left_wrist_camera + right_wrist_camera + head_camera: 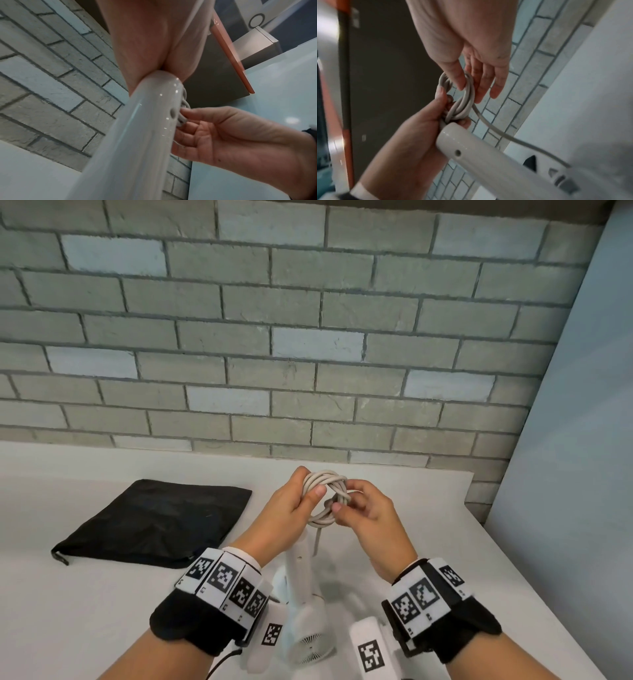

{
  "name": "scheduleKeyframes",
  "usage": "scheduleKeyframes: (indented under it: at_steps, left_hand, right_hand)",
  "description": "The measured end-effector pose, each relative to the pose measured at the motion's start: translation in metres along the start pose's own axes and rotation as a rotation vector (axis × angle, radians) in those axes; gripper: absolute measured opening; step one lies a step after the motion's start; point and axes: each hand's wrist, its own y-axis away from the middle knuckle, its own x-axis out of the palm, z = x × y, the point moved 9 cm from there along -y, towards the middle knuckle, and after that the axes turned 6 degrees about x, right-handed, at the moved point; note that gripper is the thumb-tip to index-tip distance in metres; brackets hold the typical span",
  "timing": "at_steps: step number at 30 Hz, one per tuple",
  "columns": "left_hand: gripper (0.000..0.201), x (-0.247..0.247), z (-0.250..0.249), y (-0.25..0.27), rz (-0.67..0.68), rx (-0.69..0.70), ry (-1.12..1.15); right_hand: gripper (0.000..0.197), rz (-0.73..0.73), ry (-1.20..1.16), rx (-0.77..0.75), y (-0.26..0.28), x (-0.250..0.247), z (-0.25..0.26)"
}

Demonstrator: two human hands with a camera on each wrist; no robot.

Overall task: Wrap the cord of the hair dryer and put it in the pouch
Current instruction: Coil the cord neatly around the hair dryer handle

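Note:
The white hair dryer (301, 570) lies on the table between my forearms, its grille (310, 645) nearest me and its handle (479, 155) tilted up towards my hands. Its grey cord (325, 491) is wound into a small coil above the handle end. My left hand (294, 503) grips the coil's left side, thumb across the loops. My right hand (359, 506) pinches the coil's right side between thumb and fingers. In the right wrist view one cord strand (505, 136) runs from the coil down beside the handle. The black pouch (154, 522) lies flat on the left.
The white table (85, 611) runs back to a grey brick wall (308, 354). Its right edge slants beside a pale blue panel (565, 474).

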Motion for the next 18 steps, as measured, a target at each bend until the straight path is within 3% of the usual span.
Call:
scheduleKeyframes:
  at_steps: [6,10,18]
  left_hand:
    - [0.014,-0.003,-0.003,0.002,-0.063,0.019,0.022]
    - [0.017,-0.003,0.001,0.001,-0.101,-0.015,0.018]
    - [0.020,-0.009,0.002,0.002,-0.171,-0.037,-0.031]
  right_hand:
    - [0.022,0.170,-0.407,0.148,-0.001,0.015,-0.006]
    - [0.023,0.275,-0.533,0.217,0.001,0.024,-0.003]
    - [0.043,0.030,-0.023,0.099,0.001,0.012,0.004]
